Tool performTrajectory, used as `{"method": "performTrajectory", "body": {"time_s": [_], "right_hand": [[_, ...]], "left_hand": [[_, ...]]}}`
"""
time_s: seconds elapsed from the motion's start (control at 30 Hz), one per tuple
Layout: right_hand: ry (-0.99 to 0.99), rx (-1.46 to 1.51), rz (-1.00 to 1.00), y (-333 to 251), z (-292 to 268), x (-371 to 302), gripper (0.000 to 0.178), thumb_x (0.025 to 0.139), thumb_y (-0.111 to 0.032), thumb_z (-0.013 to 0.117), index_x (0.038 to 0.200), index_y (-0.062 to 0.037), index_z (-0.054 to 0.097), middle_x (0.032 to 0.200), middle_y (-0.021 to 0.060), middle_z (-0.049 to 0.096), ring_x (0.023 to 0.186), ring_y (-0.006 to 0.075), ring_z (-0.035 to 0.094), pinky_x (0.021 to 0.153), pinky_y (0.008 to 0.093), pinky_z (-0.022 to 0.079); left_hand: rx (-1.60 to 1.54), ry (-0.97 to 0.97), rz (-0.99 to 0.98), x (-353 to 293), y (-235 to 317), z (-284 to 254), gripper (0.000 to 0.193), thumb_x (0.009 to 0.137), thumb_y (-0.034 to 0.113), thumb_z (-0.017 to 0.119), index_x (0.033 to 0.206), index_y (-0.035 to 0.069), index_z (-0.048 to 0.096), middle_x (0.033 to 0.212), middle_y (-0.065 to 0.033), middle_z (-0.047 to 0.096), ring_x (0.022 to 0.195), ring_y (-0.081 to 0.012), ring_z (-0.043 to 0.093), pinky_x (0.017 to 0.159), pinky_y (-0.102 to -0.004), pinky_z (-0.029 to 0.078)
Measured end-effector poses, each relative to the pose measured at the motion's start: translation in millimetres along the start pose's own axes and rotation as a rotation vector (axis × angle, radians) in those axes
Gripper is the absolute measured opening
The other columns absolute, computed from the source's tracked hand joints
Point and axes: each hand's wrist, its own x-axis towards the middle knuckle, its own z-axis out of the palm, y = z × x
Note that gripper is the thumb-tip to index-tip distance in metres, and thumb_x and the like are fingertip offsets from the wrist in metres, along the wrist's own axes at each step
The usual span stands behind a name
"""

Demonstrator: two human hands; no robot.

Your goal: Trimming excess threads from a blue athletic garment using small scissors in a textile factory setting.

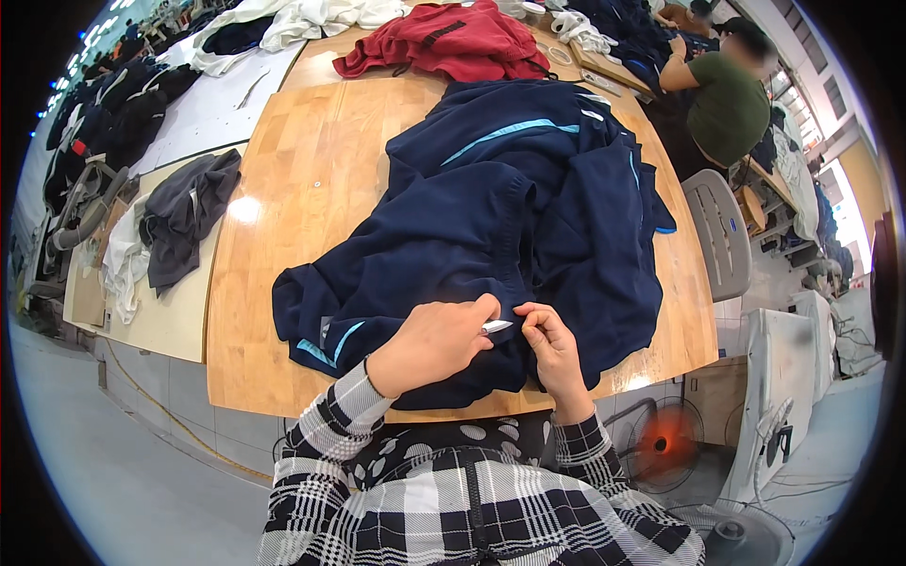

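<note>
Navy trousers (pixel 444 226) with an elastic waistband (pixel 510 241) and light blue trim lie in front of me on the wooden table. My left hand (pixel 429 344) is closed around thread snips (pixel 496 326), whose pointed silver blades stick out toward the right. Close beside the blade tips, my right hand (pixel 555 351) pinches thumb and fingers together over the navy cloth. What it pinches is too small to make out. Both hands are over the near part of the garment, by the waistband's lower end.
More navy garments (pixel 604 236) lie to the right, and a red garment (pixel 448 42) at the far end of the table (pixel 274 226). Left stands a side table with a grey garment (pixel 189 217). A chair (pixel 719 236), a fan (pixel 663 443) and a person in green (pixel 731 104) are at right.
</note>
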Motion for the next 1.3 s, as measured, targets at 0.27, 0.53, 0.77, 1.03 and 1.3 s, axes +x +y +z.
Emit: {"method": "performTrajectory", "body": {"time_s": [0.27,0.53,0.77,1.03,1.3], "right_hand": [[-0.001,-0.029,-0.004,-9,2,2,0.003,0.091,0.002,0.054,0.088,0.0,0.053,0.111,0.0068,0.056,0.096,0.0128,0.052,0.084,0.0229,0.042],[-0.014,-0.058,0.004,-11,3,1,0.003,0.09,0.002,0.054,0.088,0.0,0.053,0.111,0.0066,0.056,0.096,0.0132,0.053,0.084,0.0229,0.042],[0.181,-0.087,0.012,-3,0,3,0.002,0.089,0.001,0.056,0.092,0.001,0.056,0.112,0.0085,0.057,0.095,0.0136,0.054,0.084,0.0235,0.042],[0.125,-0.824,-0.473,-27,41,-15,0.017,0.073,-0.009,0.074,0.088,-0.009,0.066,0.113,0.0076,0.059,0.124,0.0328,0.044,0.107,0.0489,0.028],[0.008,-0.771,-0.276,10,56,22,0.005,0.081,-0.007,0.068,0.085,-0.0076,0.065,0.094,0.0028,0.065,0.12,0.0257,0.052,0.112,0.0532,0.013]], "left_hand": [[0.188,-0.176,0.011,17,7,-1,0.03,0.079,0.013,0.069,0.099,0.006,0.048,0.071,-0.0131,0.063,0.07,-0.0317,0.064,0.059,-0.0407,0.048],[0.22,-0.18,0.029,17,5,3,0.028,0.079,0.014,0.069,0.097,0.006,0.049,0.07,-0.0116,0.062,0.067,-0.031,0.064,0.056,-0.0407,0.047],[-0.063,0.027,-0.035,2,-7,-14,0.034,0.079,0.014,0.07,0.104,0.004,0.051,0.08,-0.014,0.066,0.077,-0.0316,0.066,0.063,-0.0377,0.05],[-0.429,0.376,-0.434,-59,-57,-5,0.035,0.078,0.01,0.074,0.11,0.001,0.062,0.08,-0.0023,0.051,0.068,-0.0092,0.047,0.063,-0.0229,0.043],[-0.38,0.34,-0.286,-68,-79,27,0.023,0.085,0.017,0.069,0.093,-0.002,0.06,0.083,-0.0064,0.055,0.065,-0.015,0.053,0.061,-0.0264,0.045]]}}
